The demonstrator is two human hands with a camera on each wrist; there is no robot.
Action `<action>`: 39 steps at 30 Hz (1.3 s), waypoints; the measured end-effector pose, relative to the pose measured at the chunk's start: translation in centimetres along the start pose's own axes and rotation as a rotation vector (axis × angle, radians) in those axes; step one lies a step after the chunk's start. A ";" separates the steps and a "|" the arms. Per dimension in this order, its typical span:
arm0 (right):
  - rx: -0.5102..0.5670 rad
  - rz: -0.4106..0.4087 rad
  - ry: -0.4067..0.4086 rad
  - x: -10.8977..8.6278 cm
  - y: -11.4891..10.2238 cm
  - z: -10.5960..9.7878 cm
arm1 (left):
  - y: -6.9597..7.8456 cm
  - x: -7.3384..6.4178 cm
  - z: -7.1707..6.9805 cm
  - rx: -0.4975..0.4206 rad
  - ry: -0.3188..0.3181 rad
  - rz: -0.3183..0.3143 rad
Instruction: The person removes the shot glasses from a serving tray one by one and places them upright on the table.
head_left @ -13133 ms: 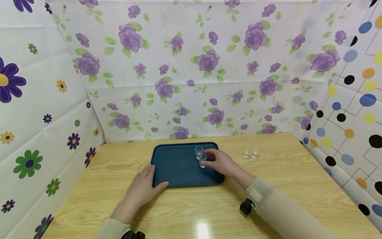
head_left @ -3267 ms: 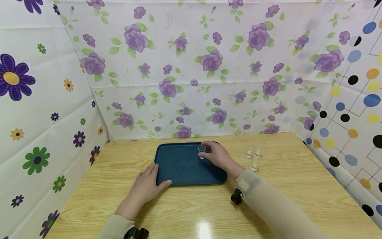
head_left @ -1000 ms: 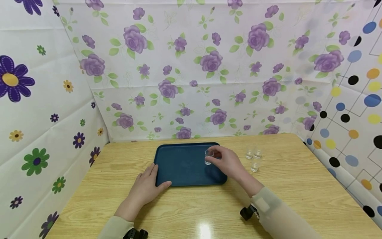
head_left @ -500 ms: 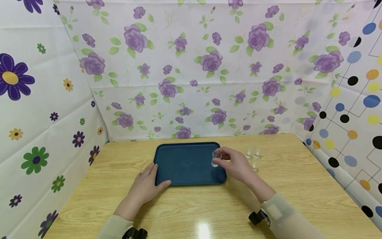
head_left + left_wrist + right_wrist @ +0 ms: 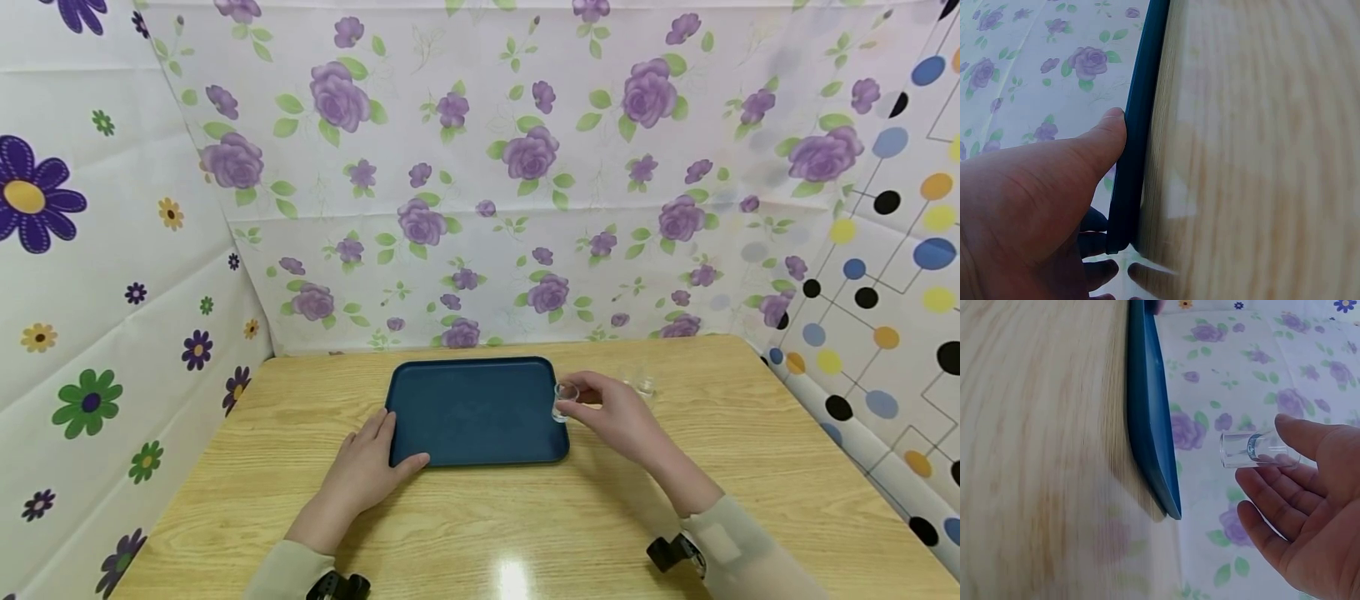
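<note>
My right hand (image 5: 617, 414) pinches a small clear shot glass (image 5: 564, 405) between thumb and fingers, over the right edge of the dark blue tray (image 5: 472, 417). In the right wrist view the shot glass (image 5: 1241, 450) is raised above the level of the tray's rim (image 5: 1147, 425). My left hand (image 5: 366, 475) rests at the tray's front left corner, fingers along the left side and thumb at the front edge. The left wrist view shows that thumb (image 5: 1107, 134) against the tray's rim (image 5: 1132, 150). The tray's inside bears no glass.
Behind my right hand, more clear shot glasses (image 5: 646, 385) stand on the wooden table (image 5: 465, 533), partly hidden by the hand. Flowered cloth (image 5: 480, 208) hangs behind the table, with patterned sheets at both sides.
Earlier two shot glasses stood on the tray; one has joined those on the table at right. My right hand has lifted the other and carried it rightward. My left hand stays put.
</note>
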State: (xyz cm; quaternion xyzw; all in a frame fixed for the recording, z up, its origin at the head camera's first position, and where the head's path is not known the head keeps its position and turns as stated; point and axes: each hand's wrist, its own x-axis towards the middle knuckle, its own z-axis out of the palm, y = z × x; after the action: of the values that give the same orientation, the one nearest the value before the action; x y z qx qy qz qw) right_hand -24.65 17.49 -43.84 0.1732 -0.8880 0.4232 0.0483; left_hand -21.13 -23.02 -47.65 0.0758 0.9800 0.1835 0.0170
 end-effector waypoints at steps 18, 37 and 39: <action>-0.053 0.022 0.016 -1.6 1.6 -3.6 | 0.2 -0.2 -0.2 0.015 -0.008 -0.010; -0.103 0.083 0.011 -2.2 3.0 -8.7 | 0.0 0.0 0.0 0.011 -0.001 0.000; -0.104 0.088 0.013 -2.2 3.3 -9.2 | 0.0 0.0 0.0 0.012 -0.001 -0.001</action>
State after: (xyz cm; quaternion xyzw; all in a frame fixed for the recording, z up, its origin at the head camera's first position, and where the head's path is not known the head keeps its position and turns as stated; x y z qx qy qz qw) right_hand -24.26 27.09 -40.92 0.1285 -0.9151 0.3795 0.0443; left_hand -21.10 -23.04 -47.63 0.0756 0.9810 0.1777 0.0171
